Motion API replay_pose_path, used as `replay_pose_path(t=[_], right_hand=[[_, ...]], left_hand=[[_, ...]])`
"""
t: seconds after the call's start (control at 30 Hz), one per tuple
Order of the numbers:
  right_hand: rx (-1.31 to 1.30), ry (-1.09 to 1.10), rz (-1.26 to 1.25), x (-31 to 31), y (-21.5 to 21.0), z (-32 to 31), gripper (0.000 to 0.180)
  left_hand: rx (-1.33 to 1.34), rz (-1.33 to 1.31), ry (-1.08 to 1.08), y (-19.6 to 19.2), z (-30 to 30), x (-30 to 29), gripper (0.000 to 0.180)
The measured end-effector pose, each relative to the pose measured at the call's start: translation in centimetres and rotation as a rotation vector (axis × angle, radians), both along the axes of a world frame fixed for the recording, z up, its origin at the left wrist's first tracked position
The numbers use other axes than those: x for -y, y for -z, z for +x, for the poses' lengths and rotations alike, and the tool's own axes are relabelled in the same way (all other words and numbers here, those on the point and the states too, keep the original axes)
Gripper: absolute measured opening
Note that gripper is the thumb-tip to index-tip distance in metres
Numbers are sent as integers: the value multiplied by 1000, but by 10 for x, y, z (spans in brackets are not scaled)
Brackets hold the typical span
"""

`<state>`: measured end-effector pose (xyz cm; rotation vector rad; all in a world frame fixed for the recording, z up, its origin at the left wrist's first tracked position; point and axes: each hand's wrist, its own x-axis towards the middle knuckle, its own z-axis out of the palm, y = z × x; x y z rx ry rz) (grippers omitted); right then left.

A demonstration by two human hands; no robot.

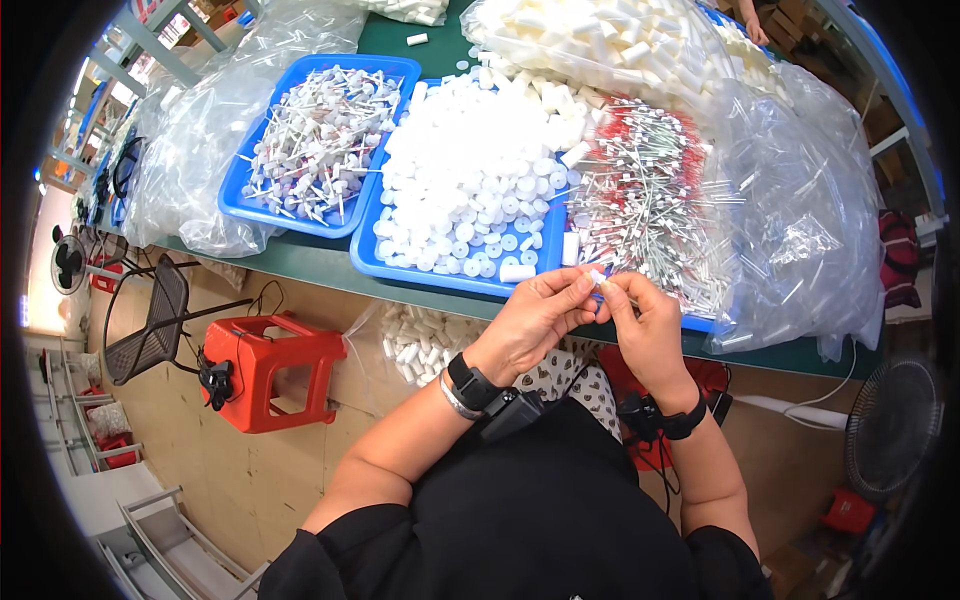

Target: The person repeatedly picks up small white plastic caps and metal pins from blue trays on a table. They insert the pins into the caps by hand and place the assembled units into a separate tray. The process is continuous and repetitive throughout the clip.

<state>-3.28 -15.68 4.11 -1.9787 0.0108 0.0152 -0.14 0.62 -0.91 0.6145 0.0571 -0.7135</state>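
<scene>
Both hands, left hand (535,318) and right hand (645,325), are pinching one small white piece (597,277) beside the blue tray (368,255) brimming with white caps (470,170); clear bags (800,210) are lying alongside.

Left hand (535,318) and right hand (645,325) pinch one small white part (598,278) together. Blue tray of white caps (465,180) at twelve o'clock; red stool (265,370) at nine.

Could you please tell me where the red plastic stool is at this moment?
In the head view, the red plastic stool stands on the floor at the person's left, below the green table's edge, beside a black mesh chair.
</scene>
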Motion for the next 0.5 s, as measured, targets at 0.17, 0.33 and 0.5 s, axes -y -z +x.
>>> replay_pose_path(t=[0.17,0.33,0.5], right_hand=[[-119,-66,160,16,-3,11,22],[504,-229,-615,38,2,27,11],[478,-445,-856,32,5,38,5]], left_hand=[[10,49,-62,1,6,-6,30],[26,167,-239,-11,18,-20,28],[61,183,-226,-9,17,-22,30]])
